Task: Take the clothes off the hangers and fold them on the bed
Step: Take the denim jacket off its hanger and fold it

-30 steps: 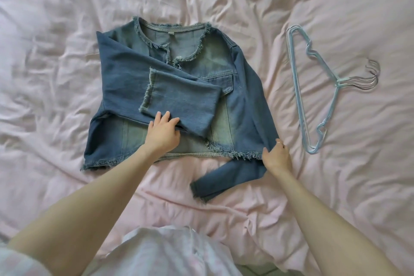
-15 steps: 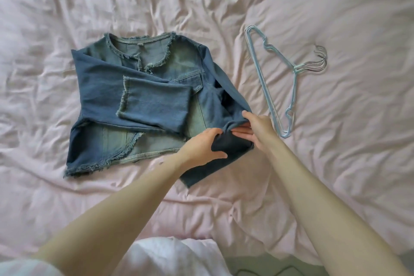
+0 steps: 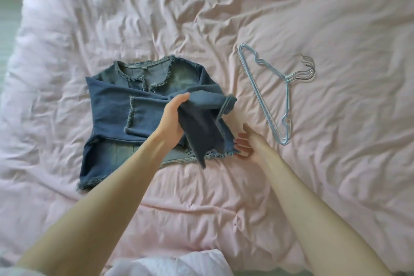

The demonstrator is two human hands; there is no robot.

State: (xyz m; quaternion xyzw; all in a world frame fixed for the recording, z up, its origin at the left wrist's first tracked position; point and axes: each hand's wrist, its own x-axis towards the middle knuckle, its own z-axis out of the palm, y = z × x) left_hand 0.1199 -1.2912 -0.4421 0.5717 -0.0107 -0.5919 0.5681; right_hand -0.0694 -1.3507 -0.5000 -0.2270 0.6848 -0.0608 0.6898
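A blue denim jacket (image 3: 116,96) with frayed edges lies front up on the pink bed (image 3: 224,197), one sleeve folded across its chest. My left hand (image 3: 172,119) grips the other sleeve (image 3: 201,127) and holds it lifted over the jacket's right side, the cuff hanging down. My right hand (image 3: 247,143) lies open with its fingers straight, just touching the frayed hem at the jacket's lower right corner. A stack of light blue wire hangers (image 3: 264,98) lies on the bed to the right of the jacket.
The pink bedding is wrinkled all over and spreads wide to the right and behind the jacket. White clothing (image 3: 170,264) of mine shows at the bottom edge. The bed's left edge (image 3: 13,51) is at the far left.
My left hand has lifted the right sleeve up and over the jacket. My right hand has let go of the sleeve and now lies open by the hem.
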